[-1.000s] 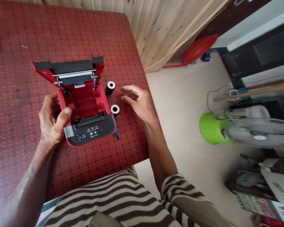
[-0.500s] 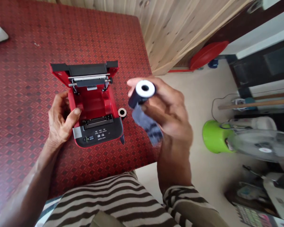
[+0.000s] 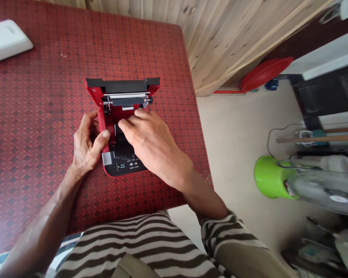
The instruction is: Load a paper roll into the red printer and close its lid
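A small red and black printer (image 3: 106, 168) sits on the table with its lid (image 3: 124, 85) raised. Along its left side wall my left hand (image 3: 88, 144) is closed, thumb on the upper edge and fingers outside. My right hand (image 3: 155, 144) reaches over the open compartment, its fingers curled down on a dark paper roll (image 3: 122, 141). The roll lies inside, with its loose dark end draped over the front panel. My right hand covers the compartment's right half and hides its fingertips and most of the roll.
The printer stands on a red patterned table (image 3: 46, 116). At the far left corner lies a white rounded object (image 3: 8, 40). Wooden panelling (image 3: 214, 34) borders the table's far edge. Beyond the right edge, a bright green container (image 3: 268, 177) and a fan stand on the floor.
My right hand has moved left and down, bringing the paper roll from beside the printer into its compartment. My left hand stays on the printer. The view has shifted slightly.
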Demonstrator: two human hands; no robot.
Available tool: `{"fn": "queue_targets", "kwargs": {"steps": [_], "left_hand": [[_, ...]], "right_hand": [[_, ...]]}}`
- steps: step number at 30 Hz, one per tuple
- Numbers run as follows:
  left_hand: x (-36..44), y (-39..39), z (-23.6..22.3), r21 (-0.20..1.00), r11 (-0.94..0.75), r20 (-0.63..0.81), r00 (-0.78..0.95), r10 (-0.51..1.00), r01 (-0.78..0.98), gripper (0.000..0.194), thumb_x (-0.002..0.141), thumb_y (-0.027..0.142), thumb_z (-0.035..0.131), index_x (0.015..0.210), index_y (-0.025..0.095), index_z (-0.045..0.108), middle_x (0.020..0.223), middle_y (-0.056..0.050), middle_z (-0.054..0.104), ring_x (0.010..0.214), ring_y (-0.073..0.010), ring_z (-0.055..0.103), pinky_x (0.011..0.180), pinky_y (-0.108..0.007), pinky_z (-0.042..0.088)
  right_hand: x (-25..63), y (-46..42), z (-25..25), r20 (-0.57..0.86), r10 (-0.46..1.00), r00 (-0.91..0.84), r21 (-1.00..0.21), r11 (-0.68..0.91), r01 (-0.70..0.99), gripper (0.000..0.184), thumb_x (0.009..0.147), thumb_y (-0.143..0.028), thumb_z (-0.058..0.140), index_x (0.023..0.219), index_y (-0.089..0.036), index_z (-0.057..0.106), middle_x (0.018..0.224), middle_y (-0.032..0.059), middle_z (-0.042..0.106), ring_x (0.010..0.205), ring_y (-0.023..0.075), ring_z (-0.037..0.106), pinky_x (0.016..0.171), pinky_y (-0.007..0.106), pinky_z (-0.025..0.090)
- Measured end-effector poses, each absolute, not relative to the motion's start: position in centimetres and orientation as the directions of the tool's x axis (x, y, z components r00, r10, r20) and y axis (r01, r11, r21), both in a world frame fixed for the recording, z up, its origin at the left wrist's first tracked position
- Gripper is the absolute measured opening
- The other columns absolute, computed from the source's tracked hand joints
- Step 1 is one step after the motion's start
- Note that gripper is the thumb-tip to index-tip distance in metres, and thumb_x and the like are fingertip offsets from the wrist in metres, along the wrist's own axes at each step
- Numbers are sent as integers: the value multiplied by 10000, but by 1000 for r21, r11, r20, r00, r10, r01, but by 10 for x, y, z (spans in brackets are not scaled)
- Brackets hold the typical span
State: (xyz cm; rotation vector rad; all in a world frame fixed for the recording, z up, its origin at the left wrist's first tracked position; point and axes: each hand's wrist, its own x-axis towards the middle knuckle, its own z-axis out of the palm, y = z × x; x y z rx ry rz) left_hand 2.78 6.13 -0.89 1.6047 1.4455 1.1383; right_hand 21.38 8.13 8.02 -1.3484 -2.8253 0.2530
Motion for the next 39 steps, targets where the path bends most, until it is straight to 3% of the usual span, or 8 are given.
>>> {"fn": "queue_targets", "kwargs": {"steps": [7,13,17,21,27,33,36,39], "left_hand": [[26,60,-12,905,-143,158,-4,987,401,496,892,652,569,1264,327,614,869,-45,664,789,-228,632,703,-417,519],[26,61,-13,914,-139,155,-12,988,382,509,883,650,581,1266,316,606,884,-48,657,793,-231,624,704,-422,503],[26,61,-12,902,-153,167,1,986,404,520,888,658,576,1260,296,610,881,-43,655,818,-230,622,742,-426,506],[23,61,-11,908,-144,151,13,988,394,541,902,653,578,1283,271,618,883,-40,659,803,-211,611,732,-396,490],[17,66,5,926,-214,242,-53,969,312,633,966,668,462,1355,199,631,1058,-78,685,822,-181,631,757,-370,513],[28,87,51,788,-333,404,-28,914,518,678,987,716,344,1456,279,563,1385,-66,615,1225,-285,625,1019,-515,513],[38,92,66,737,-390,456,21,890,552,746,990,735,305,1468,219,553,1376,-85,616,1267,-280,610,1093,-508,488],[42,79,71,745,-327,468,-105,878,582,834,916,812,399,1474,207,533,1424,-99,547,1308,-276,571,1136,-465,470]], "right_hand": [[207,100,67,-61,763,-644,-156,630,761,335,1022,-92,435,984,-167,759,981,149,786,1053,298,730,955,469,563],[207,98,69,-105,771,-628,-162,609,776,319,1030,-109,417,1083,-155,729,1054,141,785,1087,291,717,996,473,549],[227,81,83,-39,708,-705,-351,651,673,339,1032,-55,400,1221,-137,669,1185,94,756,1136,230,672,1046,411,531],[251,50,91,98,693,-714,-481,661,575,213,1052,-231,512,1131,-174,702,1186,90,757,1108,231,671,1003,443,551],[260,14,69,286,736,-614,-360,676,643,255,1016,-192,576,1244,-135,672,1306,109,728,1200,247,632,1058,435,522],[261,9,58,379,709,-595,-283,701,655,238,1009,-170,576,1221,-140,680,1250,100,745,1165,238,625,1044,417,517],[261,14,61,391,708,-588,-297,702,647,247,1025,-146,531,1224,-146,677,1178,80,755,1112,224,626,1023,390,509],[259,24,65,349,715,-606,-306,698,647,300,1044,-119,462,1280,-123,647,1211,94,741,1098,231,607,954,402,508]]}}
